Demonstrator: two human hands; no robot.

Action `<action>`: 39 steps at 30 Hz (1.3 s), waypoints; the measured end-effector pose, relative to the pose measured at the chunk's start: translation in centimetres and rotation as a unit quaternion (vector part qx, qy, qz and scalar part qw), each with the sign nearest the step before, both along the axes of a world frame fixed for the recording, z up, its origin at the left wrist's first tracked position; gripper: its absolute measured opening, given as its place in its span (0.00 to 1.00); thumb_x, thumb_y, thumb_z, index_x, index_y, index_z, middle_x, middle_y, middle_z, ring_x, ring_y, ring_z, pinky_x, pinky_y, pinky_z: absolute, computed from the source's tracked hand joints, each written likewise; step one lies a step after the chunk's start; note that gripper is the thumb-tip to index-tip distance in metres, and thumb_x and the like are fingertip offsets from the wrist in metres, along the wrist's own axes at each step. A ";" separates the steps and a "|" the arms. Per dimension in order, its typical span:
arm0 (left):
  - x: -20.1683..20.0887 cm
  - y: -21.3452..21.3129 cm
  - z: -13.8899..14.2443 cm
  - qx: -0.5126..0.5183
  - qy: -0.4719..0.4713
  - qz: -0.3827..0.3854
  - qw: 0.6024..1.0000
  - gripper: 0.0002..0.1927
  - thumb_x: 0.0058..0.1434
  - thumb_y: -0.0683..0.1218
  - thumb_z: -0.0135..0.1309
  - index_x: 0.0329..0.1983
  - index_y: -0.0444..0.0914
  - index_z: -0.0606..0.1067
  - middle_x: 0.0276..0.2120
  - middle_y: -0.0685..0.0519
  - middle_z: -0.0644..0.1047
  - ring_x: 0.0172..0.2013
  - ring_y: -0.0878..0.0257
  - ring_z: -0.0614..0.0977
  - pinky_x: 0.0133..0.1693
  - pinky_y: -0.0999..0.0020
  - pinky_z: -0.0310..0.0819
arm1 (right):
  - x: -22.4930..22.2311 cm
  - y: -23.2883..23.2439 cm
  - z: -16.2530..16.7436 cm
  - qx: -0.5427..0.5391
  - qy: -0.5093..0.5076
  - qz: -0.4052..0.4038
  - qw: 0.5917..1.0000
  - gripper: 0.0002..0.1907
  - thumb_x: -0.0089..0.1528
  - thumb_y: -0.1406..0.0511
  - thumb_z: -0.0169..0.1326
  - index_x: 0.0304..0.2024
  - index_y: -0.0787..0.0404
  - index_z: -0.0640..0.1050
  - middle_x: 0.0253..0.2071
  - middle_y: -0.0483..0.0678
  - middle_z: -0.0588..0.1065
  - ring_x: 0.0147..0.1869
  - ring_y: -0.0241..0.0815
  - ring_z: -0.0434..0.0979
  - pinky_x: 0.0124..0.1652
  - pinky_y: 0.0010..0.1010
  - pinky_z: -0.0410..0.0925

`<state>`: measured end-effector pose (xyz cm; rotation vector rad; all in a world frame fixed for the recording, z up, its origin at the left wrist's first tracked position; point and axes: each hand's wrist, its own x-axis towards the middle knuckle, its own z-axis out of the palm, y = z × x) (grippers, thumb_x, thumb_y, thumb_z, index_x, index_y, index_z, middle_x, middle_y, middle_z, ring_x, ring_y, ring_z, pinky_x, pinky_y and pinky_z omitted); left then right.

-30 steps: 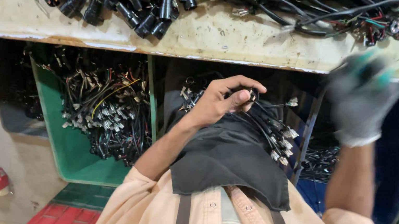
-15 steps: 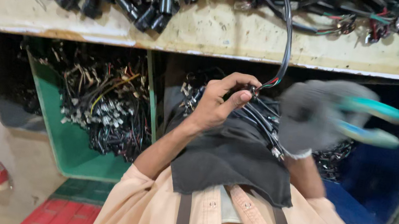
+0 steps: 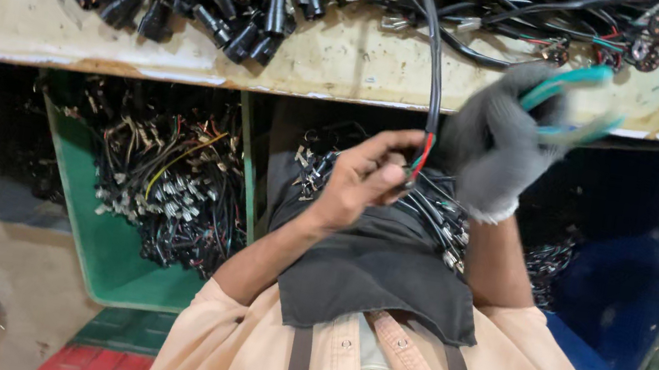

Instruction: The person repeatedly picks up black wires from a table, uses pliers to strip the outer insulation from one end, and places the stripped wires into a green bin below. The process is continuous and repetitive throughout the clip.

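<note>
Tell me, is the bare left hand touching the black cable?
Touching. The head view shows the left hand pinching the black cable at its lower end, where red and green wires stick out between thumb and fingers.

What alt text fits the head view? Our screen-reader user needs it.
A bare left hand pinches a black cable near its red and green wire ends, while the grey-gloved right hand holds a teal-handled tool beside it. The cable runs up to a worn workbench strewn with black plugs; a green bin below holds more wiring.
</note>
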<state>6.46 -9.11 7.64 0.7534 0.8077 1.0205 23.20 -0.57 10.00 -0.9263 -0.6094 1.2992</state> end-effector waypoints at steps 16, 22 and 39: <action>-5.7 -1.1 -2.1 0.229 0.628 -0.023 0.744 0.15 0.64 0.51 0.60 0.52 0.44 0.77 0.32 0.48 0.82 0.35 0.51 0.83 0.35 0.55 0.76 | 7.4 7.7 1.2 0.240 -0.841 0.036 0.484 0.23 0.53 0.79 0.59 0.50 0.63 0.74 0.57 0.58 0.73 0.46 0.55 0.79 0.39 0.41 0.70; -8.8 5.9 0.5 0.190 0.787 0.180 0.559 0.27 0.61 0.45 0.63 0.62 0.36 0.70 0.58 0.40 0.71 0.51 0.42 0.77 0.47 0.53 0.76 | 8.1 7.5 0.6 0.307 -0.795 -0.026 0.522 0.13 0.63 0.77 0.59 0.47 0.64 0.72 0.46 0.54 0.71 0.45 0.52 0.77 0.39 0.41 0.68; -9.2 5.2 -2.5 0.275 0.553 0.371 0.693 0.17 0.67 0.46 0.64 0.55 0.35 0.73 0.47 0.48 0.77 0.48 0.53 0.79 0.51 0.60 0.75 | 6.0 5.6 -4.0 0.289 -0.770 0.004 0.569 0.19 0.62 0.76 0.56 0.55 0.62 0.75 0.55 0.53 0.74 0.53 0.55 0.76 0.48 0.41 0.68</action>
